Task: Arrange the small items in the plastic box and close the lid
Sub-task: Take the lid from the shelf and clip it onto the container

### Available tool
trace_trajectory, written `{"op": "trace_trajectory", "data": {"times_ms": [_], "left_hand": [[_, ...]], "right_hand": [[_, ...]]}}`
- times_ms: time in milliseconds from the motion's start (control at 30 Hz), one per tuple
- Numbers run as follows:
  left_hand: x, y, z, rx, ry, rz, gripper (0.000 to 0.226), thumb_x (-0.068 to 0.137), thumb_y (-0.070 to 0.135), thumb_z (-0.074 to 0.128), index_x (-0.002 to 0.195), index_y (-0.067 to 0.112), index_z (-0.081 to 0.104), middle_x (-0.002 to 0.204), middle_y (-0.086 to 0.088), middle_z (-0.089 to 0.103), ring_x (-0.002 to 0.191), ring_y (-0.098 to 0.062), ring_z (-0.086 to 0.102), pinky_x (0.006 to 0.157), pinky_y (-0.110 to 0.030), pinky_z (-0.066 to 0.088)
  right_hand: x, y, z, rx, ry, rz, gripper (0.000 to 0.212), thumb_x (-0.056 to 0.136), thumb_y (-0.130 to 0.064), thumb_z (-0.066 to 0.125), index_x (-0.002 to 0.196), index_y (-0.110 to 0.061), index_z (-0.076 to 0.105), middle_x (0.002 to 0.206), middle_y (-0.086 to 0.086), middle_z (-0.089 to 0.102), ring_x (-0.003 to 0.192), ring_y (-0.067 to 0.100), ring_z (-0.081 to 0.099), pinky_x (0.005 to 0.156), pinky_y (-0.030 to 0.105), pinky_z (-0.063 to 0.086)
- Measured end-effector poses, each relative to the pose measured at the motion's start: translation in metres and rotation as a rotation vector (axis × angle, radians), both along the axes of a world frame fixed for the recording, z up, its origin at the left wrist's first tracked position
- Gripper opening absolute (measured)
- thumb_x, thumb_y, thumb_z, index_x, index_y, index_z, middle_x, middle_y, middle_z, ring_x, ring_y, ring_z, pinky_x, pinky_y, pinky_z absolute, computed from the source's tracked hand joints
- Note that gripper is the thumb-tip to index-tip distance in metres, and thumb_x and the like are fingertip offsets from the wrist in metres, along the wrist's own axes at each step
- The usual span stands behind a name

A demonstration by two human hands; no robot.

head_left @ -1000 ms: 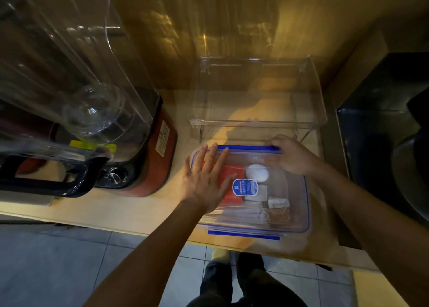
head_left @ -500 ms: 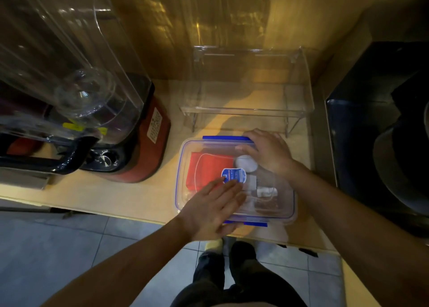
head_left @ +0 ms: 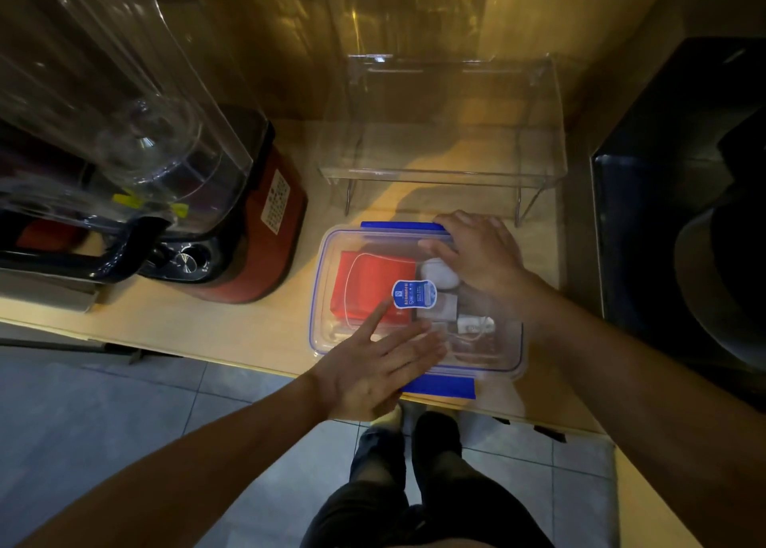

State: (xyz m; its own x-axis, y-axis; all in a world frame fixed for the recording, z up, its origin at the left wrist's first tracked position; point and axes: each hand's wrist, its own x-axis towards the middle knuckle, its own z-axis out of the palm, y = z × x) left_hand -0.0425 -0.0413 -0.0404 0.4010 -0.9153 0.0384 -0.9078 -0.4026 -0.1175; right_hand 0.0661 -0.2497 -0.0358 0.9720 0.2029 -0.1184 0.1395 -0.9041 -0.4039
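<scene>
A clear plastic box with blue latches sits near the counter's front edge, its transparent lid laid on top with a blue oval sticker. Through the lid I see a red flat item, a white rounded case, a white charger and a thin white cable. My left hand lies flat on the lid's near edge, fingers spread, above the near blue latch. My right hand presses on the far right corner by the far blue latch.
A red-based blender with a large clear jug stands to the left. Behind the box is a clear acrylic shelf riser. A dark appliance fills the right side. The counter edge runs just in front; tiled floor and my legs lie below.
My left hand slid from the lid's left side to its near edge. My right hand stayed at the far right corner. The lid now sits flat on the box.
</scene>
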Motion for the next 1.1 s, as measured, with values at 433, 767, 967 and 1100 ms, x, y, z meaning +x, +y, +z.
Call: {"op": "trace_trajectory", "data": {"times_ms": [433, 767, 967, 1100], "left_hand": [[0.002, -0.002, -0.008, -0.246, -0.009, 0.020, 0.039, 0.092, 0.038, 0.053, 0.092, 0.002, 0.066, 0.122, -0.024, 0.063, 0.124, -0.033, 0.052, 0.101, -0.060, 0.040], [0.005, -0.004, 0.000, -0.280, 0.083, 0.035, 0.038, 0.090, 0.036, 0.053, 0.089, 0.001, 0.068, 0.120, -0.021, 0.065, 0.120, -0.032, 0.056, 0.104, -0.054, 0.040], [0.003, -0.004, 0.001, -0.275, 0.080, 0.047, 0.036, 0.090, 0.035, 0.054, 0.089, 0.002, 0.069, 0.120, -0.021, 0.065, 0.120, -0.031, 0.056, 0.105, -0.051, 0.040], [0.004, -0.005, 0.002, -0.286, 0.090, 0.053, 0.033, 0.090, 0.031, 0.054, 0.090, 0.002, 0.069, 0.118, -0.020, 0.066, 0.119, -0.029, 0.058, 0.106, -0.048, 0.040]], "right_hand": [[0.001, 0.002, 0.003, -0.115, -0.012, 0.024, 0.051, 0.091, -0.056, 0.036, 0.117, -0.015, 0.051, 0.116, 0.007, 0.060, 0.109, 0.027, 0.053, 0.093, 0.042, 0.031], [0.016, 0.031, 0.011, 0.028, 0.088, 0.133, 0.048, 0.091, -0.049, 0.044, 0.122, -0.013, 0.050, 0.122, 0.008, 0.059, 0.109, 0.029, 0.055, 0.092, 0.041, 0.034], [0.015, 0.030, 0.010, 0.080, 0.000, 0.110, 0.037, 0.090, -0.044, 0.050, 0.108, -0.013, 0.057, 0.107, 0.009, 0.066, 0.094, 0.029, 0.059, 0.081, 0.035, 0.033], [0.013, 0.031, 0.011, 0.082, -0.047, 0.111, 0.033, 0.091, -0.041, 0.050, 0.106, -0.013, 0.059, 0.106, 0.009, 0.067, 0.094, 0.029, 0.059, 0.080, 0.035, 0.033]]}}
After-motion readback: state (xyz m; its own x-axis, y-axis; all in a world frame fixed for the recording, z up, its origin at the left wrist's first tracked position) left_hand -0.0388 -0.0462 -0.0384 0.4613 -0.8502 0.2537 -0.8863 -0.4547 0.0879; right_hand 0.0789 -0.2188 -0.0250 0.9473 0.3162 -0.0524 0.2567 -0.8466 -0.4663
